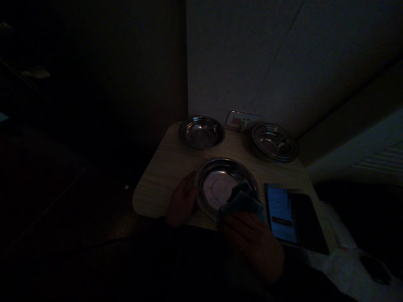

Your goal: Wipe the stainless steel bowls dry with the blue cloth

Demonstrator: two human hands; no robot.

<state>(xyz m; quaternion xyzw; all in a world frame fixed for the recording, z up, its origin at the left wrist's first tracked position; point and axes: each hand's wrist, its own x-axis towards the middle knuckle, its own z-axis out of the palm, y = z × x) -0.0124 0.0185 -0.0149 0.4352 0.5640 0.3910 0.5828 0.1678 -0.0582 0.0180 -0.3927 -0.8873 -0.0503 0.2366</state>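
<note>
A steel plate [217, 184] lies near the front edge of a small light wooden table [163, 167]. My left hand [181, 201] grips the plate's left rim, fingers curled around it. A blue-grey cloth [242, 201] rests against the plate's right inner side, and my right hand [248, 239] is closed on it. The scene is very dark.
An empty steel bowl [201, 132] stands at the back left of the table. A stack of steel plates [275, 142] stands at the back right. A lit phone [281, 214] lies right of my hands. A wall socket [241, 120] sits behind the table.
</note>
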